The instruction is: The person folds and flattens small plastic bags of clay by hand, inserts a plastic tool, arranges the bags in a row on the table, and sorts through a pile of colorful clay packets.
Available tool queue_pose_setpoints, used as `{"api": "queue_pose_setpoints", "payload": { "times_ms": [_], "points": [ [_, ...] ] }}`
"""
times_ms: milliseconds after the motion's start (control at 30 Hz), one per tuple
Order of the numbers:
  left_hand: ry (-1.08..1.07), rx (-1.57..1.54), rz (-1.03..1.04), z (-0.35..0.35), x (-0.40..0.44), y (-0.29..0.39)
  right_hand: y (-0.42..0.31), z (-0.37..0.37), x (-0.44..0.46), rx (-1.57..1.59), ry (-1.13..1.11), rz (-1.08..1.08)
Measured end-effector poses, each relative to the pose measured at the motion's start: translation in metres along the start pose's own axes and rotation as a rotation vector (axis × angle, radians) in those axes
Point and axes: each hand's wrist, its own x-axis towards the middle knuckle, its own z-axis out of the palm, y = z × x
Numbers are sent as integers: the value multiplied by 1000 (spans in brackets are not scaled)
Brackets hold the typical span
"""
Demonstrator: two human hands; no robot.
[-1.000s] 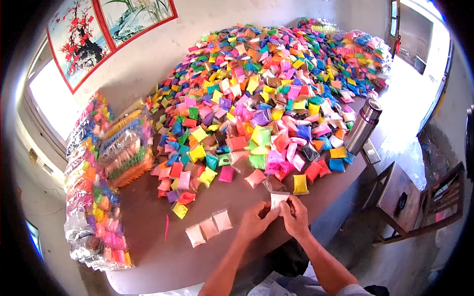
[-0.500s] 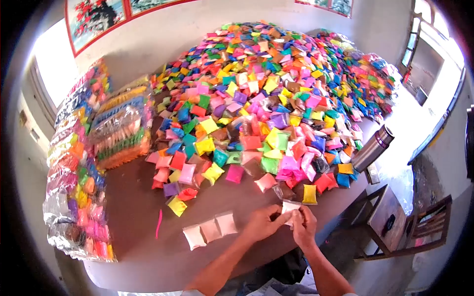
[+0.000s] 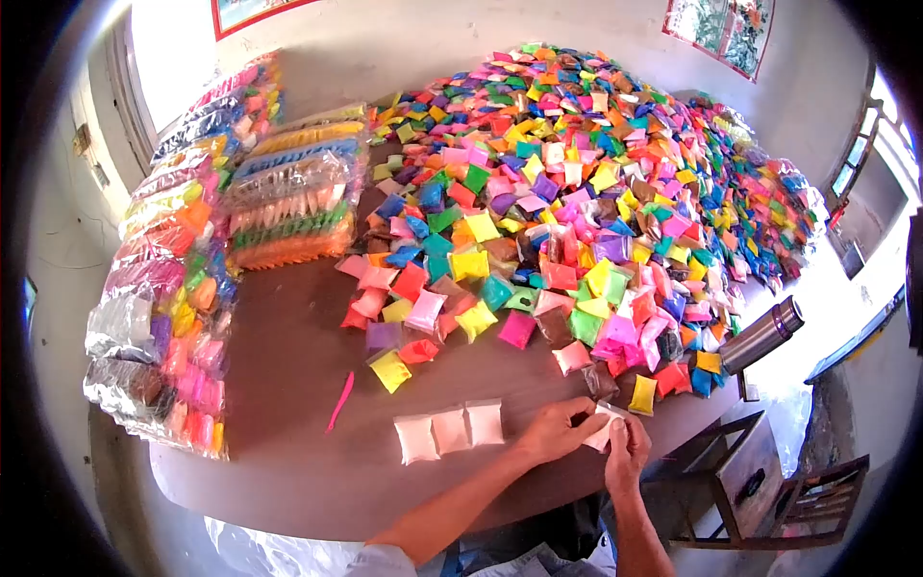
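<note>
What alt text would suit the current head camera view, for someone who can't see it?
A person's left hand and right hand hold a small pale packet over a brown table. Three pale packets lie in a row to their left; beyond rises a large multicoloured heap of packets, with a metal flask at its right.

The person's left hand (image 3: pixel 556 433) and right hand (image 3: pixel 627 452) are bare; a pale grey sleeve (image 3: pixel 389 561) ends by the left elbow, and rumpled greyish clothing (image 3: pixel 538 560) shows between the forearms.

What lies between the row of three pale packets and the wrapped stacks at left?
A thin pink strip lies on the tabletop between them, in the head view.
</note>
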Motion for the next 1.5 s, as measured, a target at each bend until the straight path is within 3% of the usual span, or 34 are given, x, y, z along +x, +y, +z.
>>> {"api": "queue_pose_setpoints", "payload": {
  "times_ms": [333, 600, 667, 1033, 1200, 1500],
  "points": [
    [-56, -20, -43, -3, 3, -2, -1, -2, 0, -31, -50, 44],
    [-99, 54, -97, -6, 2, 15, 0, 1, 2, -81, 9, -103],
    [-66, -64, -66, -2, 3, 4, -4, -1, 1, -101, -6, -77],
    [-28, -63, -27, 0, 3, -3, -10, 1, 0, -117, -41, -27],
    [-46, -7, -52, 2, 3, -1, -9, -2, 0, -231, -62, -59],
    [-43, -68, -11, 1, 4, -8, -6, 3, 1, -153, -28, -108]
  ]
}}
